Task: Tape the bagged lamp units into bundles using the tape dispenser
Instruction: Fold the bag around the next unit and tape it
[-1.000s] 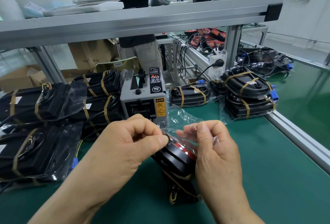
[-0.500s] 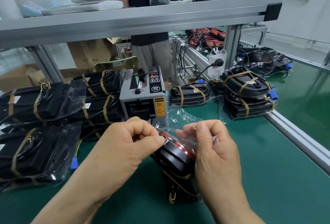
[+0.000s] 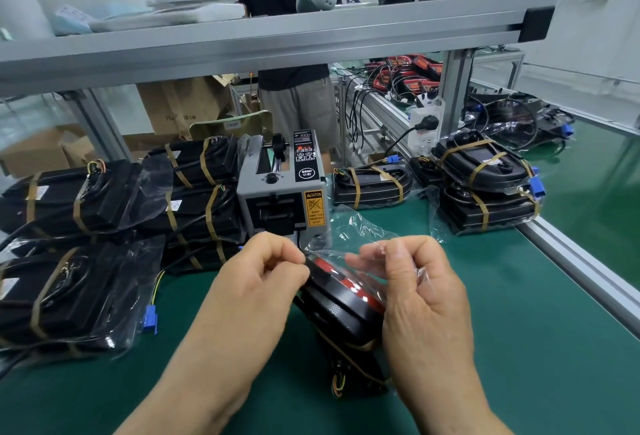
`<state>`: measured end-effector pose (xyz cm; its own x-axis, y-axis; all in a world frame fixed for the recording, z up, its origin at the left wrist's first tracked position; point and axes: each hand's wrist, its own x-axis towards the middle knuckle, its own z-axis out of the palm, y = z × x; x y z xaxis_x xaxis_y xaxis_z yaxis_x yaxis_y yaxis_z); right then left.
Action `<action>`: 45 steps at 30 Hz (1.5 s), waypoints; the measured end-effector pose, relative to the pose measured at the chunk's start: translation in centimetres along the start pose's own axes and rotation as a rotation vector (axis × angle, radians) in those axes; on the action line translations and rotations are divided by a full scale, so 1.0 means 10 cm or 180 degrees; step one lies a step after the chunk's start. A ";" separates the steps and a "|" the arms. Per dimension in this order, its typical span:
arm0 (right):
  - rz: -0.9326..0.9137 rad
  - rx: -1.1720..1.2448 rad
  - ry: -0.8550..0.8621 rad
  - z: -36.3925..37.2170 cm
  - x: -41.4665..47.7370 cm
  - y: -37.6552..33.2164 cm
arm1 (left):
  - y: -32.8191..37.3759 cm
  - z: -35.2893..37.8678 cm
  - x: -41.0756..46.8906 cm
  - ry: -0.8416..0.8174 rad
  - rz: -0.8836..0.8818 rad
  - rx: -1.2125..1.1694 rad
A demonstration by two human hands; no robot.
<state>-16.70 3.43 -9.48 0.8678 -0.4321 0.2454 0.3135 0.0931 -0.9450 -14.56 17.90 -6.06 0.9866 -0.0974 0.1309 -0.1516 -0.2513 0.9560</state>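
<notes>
At worktop centre: lamp, black with a red band, lying in a clear bag on the green worktop, just in front of the dispenser; brown tape crosses its near part, and coloured wires show at its near end.
Left hand: fingers curled, thumb and forefinger pinching the bag's edge at the lamp's far left corner.
Right hand: fingers curled, pinching the bag film on the lamp's right side; the film lies over the fingertips.
Bag mouth: loose crumpled film rising between the hands, reaching the dispenser's front.
Dispenser: grey box, upright, with a yellow caution label on its front right and a black control panel with red digits above; whether tape sits at its slot cannot be told.
Left bundles: black bagged units banded with brown tape, stacked left of the dispenser, the nearest stack touching its side.
Blue plug: on a yellow wire, at the front of the left bundles.
Right bundles: two taped units stacked by the worktop's right rail, a third flat one between them and the dispenser.
Socket: white, on the frame post behind the right bundles, black plug inserted.
Shelf: aluminium beam overhead, carrying white foam sheets.
Person: standing beyond the shelf, dark shirt, grey shorts.
</notes>
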 end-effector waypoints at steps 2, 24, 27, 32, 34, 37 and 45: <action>0.0001 -0.0046 -0.0021 0.00 0.00 0.01 | -0.04 0.05 -0.01 0.0090 0.0101 -0.0085; -0.0081 -0.0124 0.0093 0.01 -0.02 -0.01 | -0.20 0.12 0.03 0.0338 -0.0213 -0.0903; -0.0176 -0.0170 0.0117 0.01 -0.01 0.01 | -0.34 0.16 -0.13 0.0337 -0.0808 -0.1307; -0.0728 -0.0008 0.0170 0.07 -0.06 0.13 | -0.41 0.18 -0.20 -0.0543 -0.1046 -0.1579; -0.0817 0.0239 0.0048 0.05 -0.07 0.20 | -0.39 0.13 -0.15 -0.0442 -0.0694 -0.1342; -0.0738 0.0523 -0.0268 -0.08 -0.15 0.32 | -0.45 0.05 -0.12 -0.0566 -0.0236 -0.0782; -0.0694 -0.0305 -0.0446 -0.43 -0.43 0.42 | -0.76 0.03 -0.27 -0.1118 0.0131 -0.0206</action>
<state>-20.81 1.80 -15.48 0.8308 -0.3039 0.4663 0.4666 -0.0765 -0.8811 -16.06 19.75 -13.78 0.8972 -0.4339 0.0821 -0.1756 -0.1799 0.9679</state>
